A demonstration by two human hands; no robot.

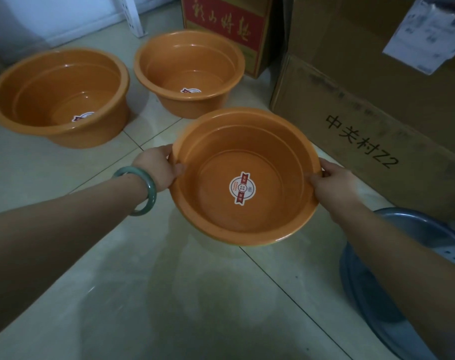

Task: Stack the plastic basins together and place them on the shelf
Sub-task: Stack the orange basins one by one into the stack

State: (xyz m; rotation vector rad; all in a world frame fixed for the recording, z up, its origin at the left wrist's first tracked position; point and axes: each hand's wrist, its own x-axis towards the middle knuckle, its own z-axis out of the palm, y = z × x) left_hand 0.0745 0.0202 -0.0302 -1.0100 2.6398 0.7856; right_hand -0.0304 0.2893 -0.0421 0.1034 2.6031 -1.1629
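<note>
Three orange plastic basins are in view, each with a round sticker inside. The nearest basin [273, 152] is held above the tiled floor, tilted toward me. My left hand [157, 168], with a green bangle on the wrist, grips its left rim. On the opposite rim my right hand [332, 181] is clamped. A larger basin [34, 81] stands on the floor at the far left. The third basin [169, 61] stands upright behind the held one, near the boxes. No shelf is clearly in view.
Large cardboard boxes [364, 94] are stacked at the right, and a red printed carton [223, 27] stands at the back. A blue-grey basin [371, 294] lies at the lower right under my right arm. A white post [133, 14] stands at the back left.
</note>
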